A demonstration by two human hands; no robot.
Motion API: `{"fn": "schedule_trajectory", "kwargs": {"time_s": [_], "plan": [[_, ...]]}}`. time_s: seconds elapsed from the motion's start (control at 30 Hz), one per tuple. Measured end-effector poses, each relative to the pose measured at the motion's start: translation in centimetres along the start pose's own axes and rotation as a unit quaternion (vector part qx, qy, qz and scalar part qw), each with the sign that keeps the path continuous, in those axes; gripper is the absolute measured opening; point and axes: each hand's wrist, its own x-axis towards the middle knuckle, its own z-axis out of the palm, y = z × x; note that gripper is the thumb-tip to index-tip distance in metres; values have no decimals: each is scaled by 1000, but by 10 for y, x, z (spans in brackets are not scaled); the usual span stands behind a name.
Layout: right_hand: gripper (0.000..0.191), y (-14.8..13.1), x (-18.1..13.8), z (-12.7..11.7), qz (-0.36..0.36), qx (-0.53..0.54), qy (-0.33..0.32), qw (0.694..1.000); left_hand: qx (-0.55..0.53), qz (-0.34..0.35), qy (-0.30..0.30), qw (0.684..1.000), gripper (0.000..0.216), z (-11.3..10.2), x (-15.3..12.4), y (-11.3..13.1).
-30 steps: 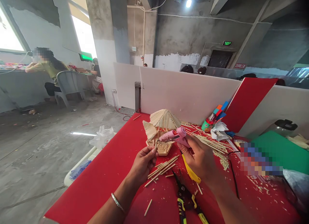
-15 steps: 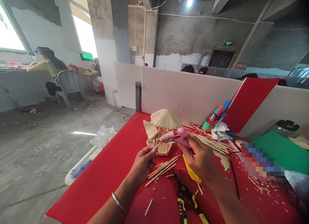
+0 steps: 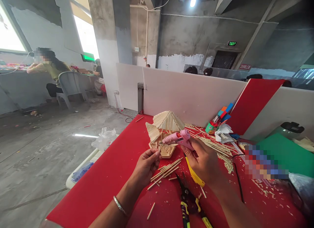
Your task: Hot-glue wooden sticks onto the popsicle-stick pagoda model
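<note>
My right hand [image 3: 204, 159] is wrapped round the handle of a pink glue gun [image 3: 178, 137], whose nozzle points left. Between the thumb and fingers of my left hand [image 3: 149, 160] is a short wooden stick [image 3: 160, 149], its upper end by the nozzle; whether they touch I cannot tell. Just behind both hands stands a small pavilion model [image 3: 168, 121] of pale sticks, with a pointed roof and a many-sided base, partly covered by the gun. Several loose sticks [image 3: 166, 170] lie beneath my hands.
Black-and-yellow pliers [image 3: 188, 198] and a yellow-handled tool [image 3: 195, 174] lie near my right hand on the red table [image 3: 105, 188]. A stick pile [image 3: 213, 144], a green can [image 3: 210, 127] and a black cable [image 3: 237, 182] are farther right. A white partition [image 3: 186, 94] borders the back.
The stick in my left hand has shifted very slightly by the nozzle. The glue gun and my right hand look almost still.
</note>
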Motion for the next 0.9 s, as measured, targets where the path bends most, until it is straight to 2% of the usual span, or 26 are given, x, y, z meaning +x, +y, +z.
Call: {"fn": "schedule_trajectory", "kwargs": {"time_s": [0.9], "plan": [[26, 2, 0, -1, -10, 16, -12, 1000, -12, 5, -8, 1000, 44, 2, -1, 3]]}}
